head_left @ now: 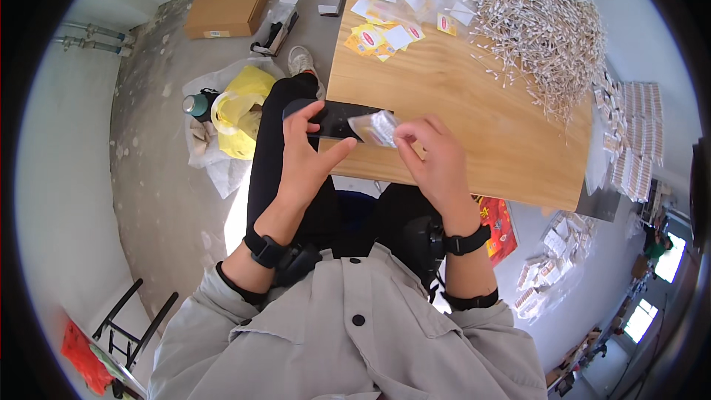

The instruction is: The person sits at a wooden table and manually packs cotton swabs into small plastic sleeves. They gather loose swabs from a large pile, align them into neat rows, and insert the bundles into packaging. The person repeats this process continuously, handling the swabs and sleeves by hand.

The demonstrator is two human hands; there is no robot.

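Left hand [307, 155]: fingers curled around a black flat tool [333, 120] at the near edge of the wooden table [474, 126]. Right hand [433, 159]: pinching a small clear packet [376, 130] against the tool. Farther back: heap of white sticks [537, 22], yellow labels [381, 33].

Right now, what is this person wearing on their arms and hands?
Both hands are bare, with no gloves. The left hand has a black band at its wrist, and so does the right hand. The light grey jacket sleeves are pushed up, with dark cuffs showing beneath them.
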